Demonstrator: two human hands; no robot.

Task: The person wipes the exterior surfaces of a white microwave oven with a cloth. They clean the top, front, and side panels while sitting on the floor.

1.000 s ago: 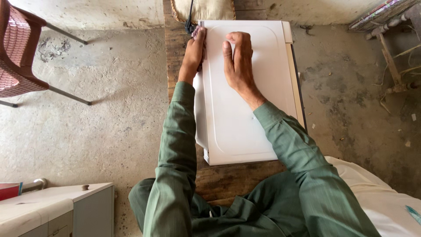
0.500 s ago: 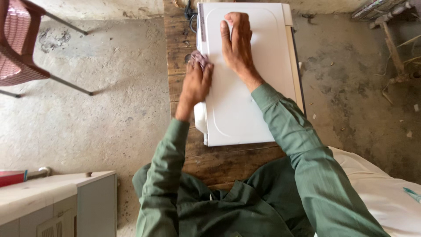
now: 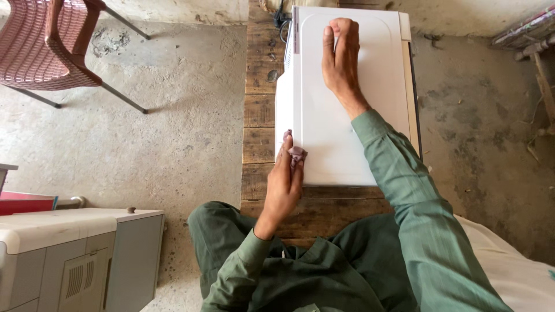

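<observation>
Head view: left hand (image 3: 284, 184) presses a small cloth (image 3: 296, 153) to the near left edge of the white appliance (image 3: 324, 133).
The appliance's long axis runs away from the person along the wooden tabletop (image 3: 258, 110); fingers are closed on the cloth, wrist bent inward. Right hand (image 3: 341, 55) lies flat, fingers together, near the far end.

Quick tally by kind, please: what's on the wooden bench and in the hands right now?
White appliance casing on the wooden bench: 1
Small cloth, pinched in the left hand: 1
Hands on the casing, counting the right hand: 2
Total: 4
</observation>
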